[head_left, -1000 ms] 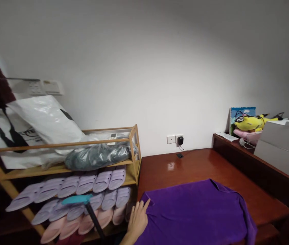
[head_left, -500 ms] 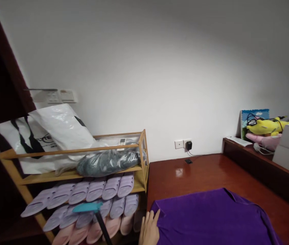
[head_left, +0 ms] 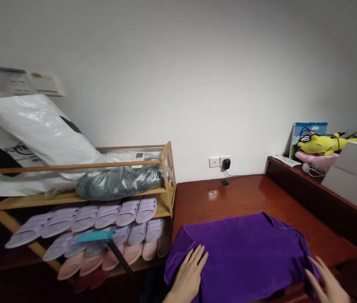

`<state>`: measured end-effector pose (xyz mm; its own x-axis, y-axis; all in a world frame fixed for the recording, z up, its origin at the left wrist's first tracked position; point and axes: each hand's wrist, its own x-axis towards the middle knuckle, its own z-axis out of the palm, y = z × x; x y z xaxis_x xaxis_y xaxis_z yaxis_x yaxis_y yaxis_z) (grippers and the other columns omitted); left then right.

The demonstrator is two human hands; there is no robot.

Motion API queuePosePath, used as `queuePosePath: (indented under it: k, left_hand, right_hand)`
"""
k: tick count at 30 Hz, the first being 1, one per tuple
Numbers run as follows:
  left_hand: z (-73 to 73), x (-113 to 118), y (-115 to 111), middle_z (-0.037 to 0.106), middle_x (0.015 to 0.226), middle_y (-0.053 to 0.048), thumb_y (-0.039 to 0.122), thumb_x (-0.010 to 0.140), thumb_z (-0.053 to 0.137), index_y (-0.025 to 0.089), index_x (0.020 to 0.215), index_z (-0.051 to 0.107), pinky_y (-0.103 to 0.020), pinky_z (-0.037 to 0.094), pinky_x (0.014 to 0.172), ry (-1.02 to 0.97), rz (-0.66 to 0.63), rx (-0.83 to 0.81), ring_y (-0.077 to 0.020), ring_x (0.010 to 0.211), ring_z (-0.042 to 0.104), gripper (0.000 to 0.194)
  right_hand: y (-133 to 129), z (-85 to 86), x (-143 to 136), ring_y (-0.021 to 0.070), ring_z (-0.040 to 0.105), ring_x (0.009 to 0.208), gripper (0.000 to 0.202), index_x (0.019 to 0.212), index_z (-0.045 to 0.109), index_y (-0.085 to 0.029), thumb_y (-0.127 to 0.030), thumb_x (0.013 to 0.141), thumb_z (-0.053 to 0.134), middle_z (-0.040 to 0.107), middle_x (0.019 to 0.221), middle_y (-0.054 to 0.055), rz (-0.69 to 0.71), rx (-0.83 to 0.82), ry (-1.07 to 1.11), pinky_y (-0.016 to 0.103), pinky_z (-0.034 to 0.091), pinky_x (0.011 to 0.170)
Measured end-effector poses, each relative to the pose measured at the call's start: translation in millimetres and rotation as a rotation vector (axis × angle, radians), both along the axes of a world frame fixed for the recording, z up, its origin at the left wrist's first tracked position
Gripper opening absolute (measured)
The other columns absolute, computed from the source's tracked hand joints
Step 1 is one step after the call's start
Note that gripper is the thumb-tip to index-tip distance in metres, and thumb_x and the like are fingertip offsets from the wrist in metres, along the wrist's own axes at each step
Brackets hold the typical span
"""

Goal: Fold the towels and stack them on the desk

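Note:
A purple cloth (head_left: pixel 244 256) lies spread over the front of the reddish-brown desk (head_left: pixel 228 200), its left side hanging down past the desk edge. My left hand (head_left: pixel 189 271) rests flat on the left part of the cloth, fingers stretched out. At the cloth's right edge is my right hand (head_left: pixel 328 282), with thumb and fingers apart. Its fingertips are at or just beside the fabric; I cannot tell whether they touch it. The bottom of the picture cuts off part of both wrists.
Left of the desk stands a wooden rack (head_left: pixel 140 192) with lilac slippers (head_left: pixel 109 215), pink slippers and a white bag (head_left: pixel 39 126). A turquoise-headed tool (head_left: pixel 94 236) leans before it. On the right ledge are a yellow plush toy (head_left: pixel 320 144) and a white box (head_left: pixel 355 176).
My left hand has gone from the cloth's left corner onto its upper surface, fingers now flat. My right hand has come into view at the right. The view has shifted slightly right and down.

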<state>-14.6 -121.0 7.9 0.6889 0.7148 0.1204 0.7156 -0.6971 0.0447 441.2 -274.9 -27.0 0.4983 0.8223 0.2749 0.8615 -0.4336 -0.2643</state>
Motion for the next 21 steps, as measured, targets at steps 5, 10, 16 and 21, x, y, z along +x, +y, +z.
queuePosePath:
  k: [5, 10, 16, 21]
  left_hand:
    - [-1.1, -37.4, 3.7, 0.006, 0.152, 0.009, 0.01, 0.069, 0.048, 0.04, 0.143, 0.01, -0.046, 0.021, 0.114, -0.065, 0.121, -0.169, -0.0235, 0.14, 0.014, 0.088]
    - [1.6, -74.0, 21.9, 0.026, 0.149, 0.008, 0.022, 0.074, 0.051, 0.042, 0.137, 0.033, -0.05, 0.023, 0.112, 0.083, 0.142, -0.331, -0.0254, 0.136, 0.027, 0.069]
    - [-13.8, -33.9, 28.1, 0.041, 0.142, 0.005, 0.015, 0.078, 0.041, 0.034, 0.133, 0.044, -0.042, 0.032, 0.11, 0.049, 0.143, -0.251, -0.0223, 0.13, 0.039, 0.059]
    - [-27.2, -32.9, 44.5, 0.036, 0.144, 0.0, 0.028, 0.084, 0.04, 0.03, 0.135, 0.043, -0.043, 0.033, 0.109, 0.071, 0.295, -0.218, -0.0241, 0.131, 0.036, 0.051]
  right_hand:
    - [71.7, -39.2, -35.6, 0.0265, 0.036, 0.132, 0.057, 0.133, 0.04, -0.038, -0.057, 0.08, 0.03, 0.045, 0.141, 0.002, 0.11, 0.091, 0.032, 0.051, 0.038, 0.099]
    - [87.2, -39.2, -27.7, 0.0309, 0.042, 0.126, 0.05, 0.113, 0.06, -0.037, -0.057, 0.077, 0.032, 0.054, 0.132, 0.004, 0.065, 0.037, -0.022, 0.057, 0.035, 0.097]
    - [137.1, -11.1, -35.5, 0.0286, 0.052, 0.111, 0.052, 0.113, 0.061, -0.028, -0.058, 0.083, 0.03, 0.059, 0.121, 0.008, 0.197, 0.019, 0.05, 0.046, 0.041, 0.09]
    - [163.5, -24.4, -15.8, 0.0307, 0.054, 0.104, 0.06, 0.117, 0.058, -0.023, -0.057, 0.083, 0.023, 0.058, 0.114, 0.012, 0.076, -0.016, -0.015, 0.048, 0.042, 0.085]
